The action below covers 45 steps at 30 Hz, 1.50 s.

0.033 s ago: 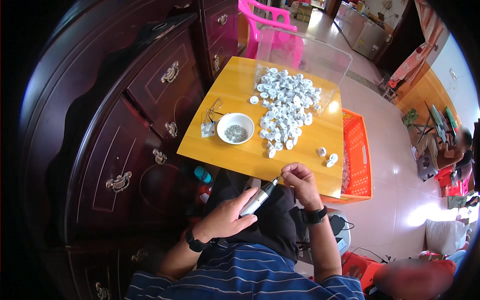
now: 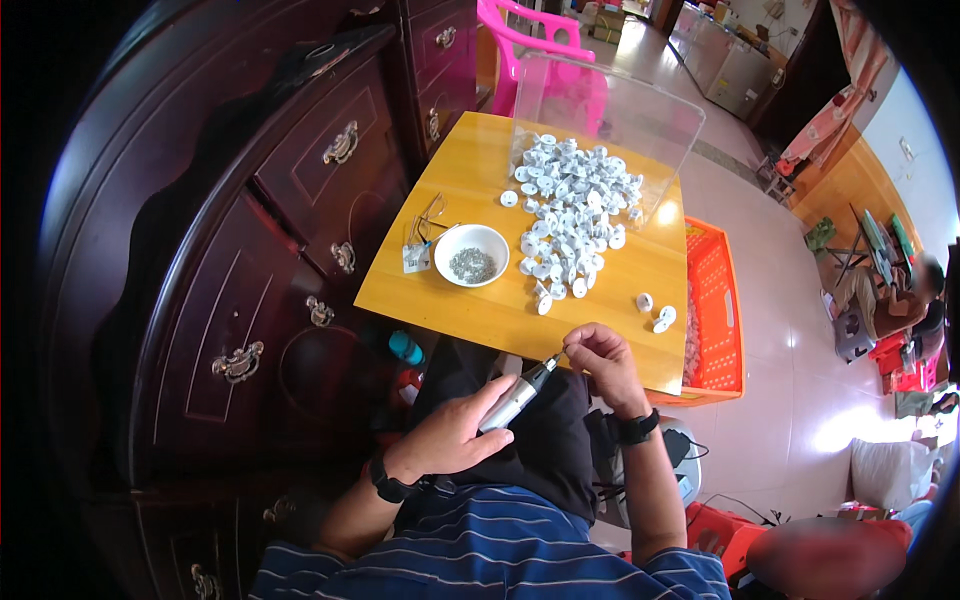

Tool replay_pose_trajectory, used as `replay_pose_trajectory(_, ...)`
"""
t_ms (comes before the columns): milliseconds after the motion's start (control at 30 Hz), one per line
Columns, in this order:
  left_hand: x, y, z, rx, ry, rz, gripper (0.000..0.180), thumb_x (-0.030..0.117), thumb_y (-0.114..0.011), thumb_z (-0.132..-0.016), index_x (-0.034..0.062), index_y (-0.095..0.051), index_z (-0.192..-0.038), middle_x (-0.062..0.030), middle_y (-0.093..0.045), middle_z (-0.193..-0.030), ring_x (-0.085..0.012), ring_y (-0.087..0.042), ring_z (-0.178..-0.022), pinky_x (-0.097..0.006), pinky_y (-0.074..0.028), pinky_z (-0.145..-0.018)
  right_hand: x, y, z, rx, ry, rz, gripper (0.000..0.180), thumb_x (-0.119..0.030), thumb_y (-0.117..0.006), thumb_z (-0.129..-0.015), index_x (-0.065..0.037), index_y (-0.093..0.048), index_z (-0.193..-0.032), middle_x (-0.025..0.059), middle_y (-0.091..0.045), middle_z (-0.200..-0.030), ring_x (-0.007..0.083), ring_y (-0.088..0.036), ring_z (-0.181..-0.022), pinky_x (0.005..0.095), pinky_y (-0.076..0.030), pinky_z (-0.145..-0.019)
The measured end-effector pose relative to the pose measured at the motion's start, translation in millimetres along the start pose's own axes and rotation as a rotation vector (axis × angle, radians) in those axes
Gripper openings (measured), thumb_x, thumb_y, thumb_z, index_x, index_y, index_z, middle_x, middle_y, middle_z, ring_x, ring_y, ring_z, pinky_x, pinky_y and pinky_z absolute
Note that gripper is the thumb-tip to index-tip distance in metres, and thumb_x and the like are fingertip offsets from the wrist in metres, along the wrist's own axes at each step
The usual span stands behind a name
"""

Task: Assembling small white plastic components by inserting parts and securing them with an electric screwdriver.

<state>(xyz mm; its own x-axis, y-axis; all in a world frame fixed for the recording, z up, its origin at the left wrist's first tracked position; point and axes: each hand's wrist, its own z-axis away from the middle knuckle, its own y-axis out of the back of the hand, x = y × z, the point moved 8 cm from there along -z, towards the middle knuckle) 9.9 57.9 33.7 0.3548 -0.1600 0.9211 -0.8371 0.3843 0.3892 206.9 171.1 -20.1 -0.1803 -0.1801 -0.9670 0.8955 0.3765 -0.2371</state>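
Note:
My left hand [image 2: 450, 432] is wrapped round a silver electric screwdriver [image 2: 512, 402] with a dark nose, tilted up and to the right over my lap. At its tip, by the near edge of the table, the thumb and fingers of my right hand [image 2: 602, 362] are pinched together. Whatever they hold there is too small to make out. Beyond my hands a heap of small white round plastic parts [image 2: 570, 215] covers part of the yellow wooden table [image 2: 440, 310]. Small metal pieces, probably screws, fill the bottom of a white bowl [image 2: 490, 242] on the left.
Three loose white parts [image 2: 645, 302] lie near the table's right edge. A clear plastic bin [image 2: 650, 110] stands at the far side. Eyeglasses [image 2: 432, 212] rest beside the bowl. An orange crate [image 2: 715, 330] is on the right, dark cabinets [image 2: 330, 200] on the left, a pink chair [image 2: 550, 40] behind.

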Motion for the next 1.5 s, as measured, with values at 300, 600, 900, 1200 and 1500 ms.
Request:
replay_pose_trajectory(300,6.7,-0.4,3.9,-0.051,-0.027,0.002,0.073,0.012,-0.067,-0.091,0.0013,-0.033,-0.155,-0.0227,-0.067,-0.119,-0.0335,-0.070,-0.106,-0.038,-0.053,-0.094,-24.4,-1.3,-0.1,-0.167,0.007,0.092,0.009,-0.006,-0.070,-0.097,-0.006,-0.069,-0.107,-0.0042,-0.067,-0.094,0.0046,-0.060,-0.082,0.0211,-0.050,-0.074)
replay_pose_trajectory(600,3.7,-0.4,6.5,-0.054,-0.063,-0.021,0.074,0.012,-0.067,-0.091,0.0010,-0.032,-0.155,-0.0225,-0.067,-0.121,-0.0340,-0.070,-0.108,-0.038,-0.053,-0.096,-14.7,-2.8,1.0,-0.167,-0.014,-0.009,0.012,-0.004,-0.071,-0.096,-0.005,-0.068,-0.107,-0.0028,-0.067,-0.094,0.0056,-0.061,-0.081,0.0214,-0.050,-0.073)
replay_pose_trajectory(900,-0.1,-2.3,6.4,-0.060,-0.056,-0.011,0.074,0.012,-0.067,-0.091,0.0014,-0.033,-0.155,-0.0221,-0.066,-0.122,-0.0340,-0.070,-0.108,-0.038,-0.053,-0.095,-15.0,-0.8,-0.6,-0.131,-0.015,-0.022,0.012,-0.002,-0.071,-0.095,-0.005,-0.067,-0.106,-0.0025,-0.067,-0.093,0.0058,-0.061,-0.079,0.0207,-0.049,-0.071)
replay_pose_trajectory(1200,-3.8,-6.3,6.5,-0.112,-0.052,0.012,0.071,0.013,-0.068,-0.091,0.0021,-0.037,-0.153,-0.0215,-0.064,-0.121,-0.0318,-0.069,-0.105,-0.038,-0.053,-0.094,-27.9,-3.8,-1.2,-0.314,-0.083,0.226,0.013,0.002,-0.070,-0.095,-0.004,-0.065,-0.106,-0.0040,-0.065,-0.095,0.0050,-0.061,-0.087,0.0206,-0.050,-0.080)
replay_pose_trajectory(1500,-6.5,-21.8,6.4,-0.005,-0.109,0.153,0.073,0.015,-0.072,-0.090,0.0016,-0.037,-0.153,-0.0232,-0.065,-0.124,-0.0336,-0.069,-0.109,-0.038,-0.052,-0.095,-17.9,-0.6,2.0,-0.240,-0.019,0.061,0.021,0.001,-0.070,-0.095,-0.005,-0.063,-0.114,-0.0028,-0.065,-0.098,0.0059,-0.062,-0.090,0.0215,-0.050,-0.082)
